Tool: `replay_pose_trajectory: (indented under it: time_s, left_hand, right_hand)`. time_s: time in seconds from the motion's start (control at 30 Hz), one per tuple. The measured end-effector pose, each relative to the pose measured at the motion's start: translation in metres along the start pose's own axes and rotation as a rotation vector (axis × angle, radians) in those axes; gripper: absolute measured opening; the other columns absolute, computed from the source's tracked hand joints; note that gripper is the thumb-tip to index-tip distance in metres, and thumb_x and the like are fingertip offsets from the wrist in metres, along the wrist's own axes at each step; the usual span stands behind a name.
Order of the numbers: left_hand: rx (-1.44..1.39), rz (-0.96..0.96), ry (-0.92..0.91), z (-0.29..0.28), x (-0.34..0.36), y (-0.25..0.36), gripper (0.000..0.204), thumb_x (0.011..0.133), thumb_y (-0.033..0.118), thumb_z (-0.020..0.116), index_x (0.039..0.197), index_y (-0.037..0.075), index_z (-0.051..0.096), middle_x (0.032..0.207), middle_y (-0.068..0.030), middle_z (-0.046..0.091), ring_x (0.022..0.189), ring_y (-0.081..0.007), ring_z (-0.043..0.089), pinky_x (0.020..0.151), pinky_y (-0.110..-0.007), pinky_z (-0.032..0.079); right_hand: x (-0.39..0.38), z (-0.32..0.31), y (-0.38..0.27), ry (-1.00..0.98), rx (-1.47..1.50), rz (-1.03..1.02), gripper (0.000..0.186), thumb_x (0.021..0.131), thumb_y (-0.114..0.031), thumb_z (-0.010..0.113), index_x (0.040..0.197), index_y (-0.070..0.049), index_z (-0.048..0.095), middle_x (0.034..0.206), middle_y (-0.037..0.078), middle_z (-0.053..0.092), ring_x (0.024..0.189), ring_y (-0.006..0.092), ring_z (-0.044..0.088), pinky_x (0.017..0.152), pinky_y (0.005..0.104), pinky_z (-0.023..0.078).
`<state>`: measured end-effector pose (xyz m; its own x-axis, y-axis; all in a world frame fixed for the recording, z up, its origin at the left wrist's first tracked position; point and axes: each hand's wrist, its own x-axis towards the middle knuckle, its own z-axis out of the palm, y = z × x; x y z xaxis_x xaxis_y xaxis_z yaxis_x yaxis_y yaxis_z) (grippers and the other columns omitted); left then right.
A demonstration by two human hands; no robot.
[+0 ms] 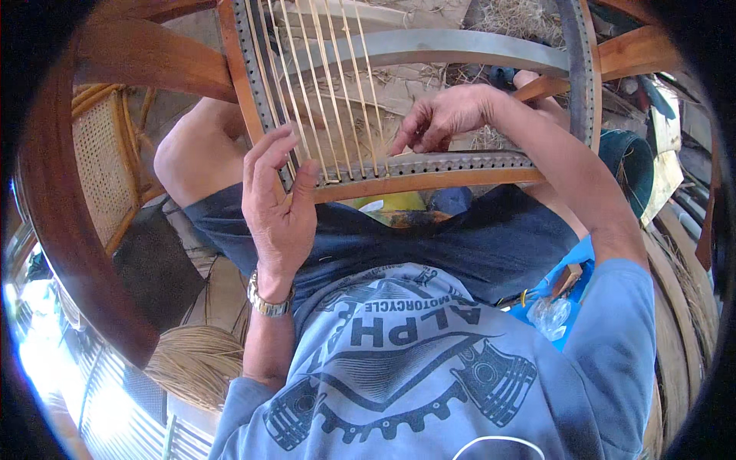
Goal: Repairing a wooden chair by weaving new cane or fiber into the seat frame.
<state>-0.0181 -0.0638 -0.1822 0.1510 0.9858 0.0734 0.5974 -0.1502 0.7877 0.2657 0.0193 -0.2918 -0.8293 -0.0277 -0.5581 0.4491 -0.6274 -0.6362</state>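
Observation:
A wooden chair frame (429,182) with a row of small holes along its inner edge lies over my lap. Several pale cane strands (328,84) run side by side across the left part of its opening, ending at the holes of the near rail. My left hand (280,199) is at the near left corner, thumb and fingers apart, beside the leftmost strands. Inside the opening, my right hand (445,119) has its fingers curled, with the index fingertip low by the near rail, close to the rightmost strand. What its fingers pinch, if anything, is hidden.
Curved wooden chair parts (146,57) surround the frame. A woven cane panel (103,165) stands at the left, above a bundle of cane (195,364). At the right are a dark green container (627,169), a blue bag (560,284) and long strips (675,307). Shavings (521,19) litter the floor.

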Motion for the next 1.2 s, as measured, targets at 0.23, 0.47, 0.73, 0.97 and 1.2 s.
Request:
replay_pose_trajectory:
  time_s: [0.23, 0.47, 0.73, 0.97, 1.2]
  left_hand:
    - [0.035, -0.031, -0.026, 0.000, 0.006, 0.009, 0.033, 0.089, 0.009, 0.072, 0.121, 0.007, 0.062, 0.128, -0.0120, 0.061, 0.113, -0.0259, 0.060, 0.093, -0.036, 0.050]
    - [0.024, -0.021, -0.021, -0.005, 0.005, 0.005, 0.033, 0.089, 0.010, 0.073, 0.120, 0.007, 0.062, 0.127, -0.0117, 0.061, 0.111, -0.0255, 0.061, 0.092, -0.035, 0.050]
    - [0.025, -0.065, -0.019, -0.014, -0.001, -0.004, 0.030, 0.089, 0.010, 0.073, 0.118, 0.005, 0.064, 0.128, -0.0116, 0.061, 0.110, -0.0229, 0.060, 0.089, -0.034, 0.050]
    - [0.015, -0.089, -0.023, -0.014, 0.001, -0.005, 0.030, 0.089, 0.009, 0.072, 0.118, 0.005, 0.064, 0.128, -0.0121, 0.061, 0.109, -0.0229, 0.060, 0.089, -0.033, 0.049]
    - [0.117, 0.011, -0.077, -0.010, 0.008, 0.007, 0.031, 0.087, 0.008, 0.073, 0.116, 0.004, 0.063, 0.123, -0.0148, 0.061, 0.111, -0.0314, 0.062, 0.093, -0.038, 0.051]
  right_hand:
    - [0.009, -0.006, 0.013, -0.011, 0.091, 0.058, 0.036, 0.091, 0.001, 0.061, 0.126, -0.006, 0.067, 0.093, 0.000, 0.068, 0.084, 0.0092, 0.063, 0.075, 0.0263, 0.055]
    - [0.012, 0.001, 0.016, -0.063, 0.186, 0.006, 0.035, 0.089, 0.005, 0.060, 0.124, 0.000, 0.066, 0.109, 0.006, 0.072, 0.096, 0.0115, 0.067, 0.082, 0.0242, 0.055]
    - [0.013, 0.003, 0.014, -0.050, 0.191, -0.005, 0.030, 0.090, -0.001, 0.065, 0.120, 0.001, 0.068, 0.107, 0.005, 0.072, 0.094, 0.0105, 0.066, 0.081, 0.0240, 0.055]
    - [0.026, 0.009, 0.008, 0.028, -0.032, -0.120, 0.015, 0.092, -0.008, 0.067, 0.106, -0.002, 0.071, 0.091, -0.002, 0.069, 0.082, 0.0063, 0.060, 0.073, 0.0237, 0.049]
    - [0.027, 0.007, 0.006, -0.009, -0.028, -0.145, 0.011, 0.091, -0.008, 0.069, 0.101, -0.003, 0.069, 0.087, -0.004, 0.065, 0.082, 0.0051, 0.057, 0.077, 0.0227, 0.047]
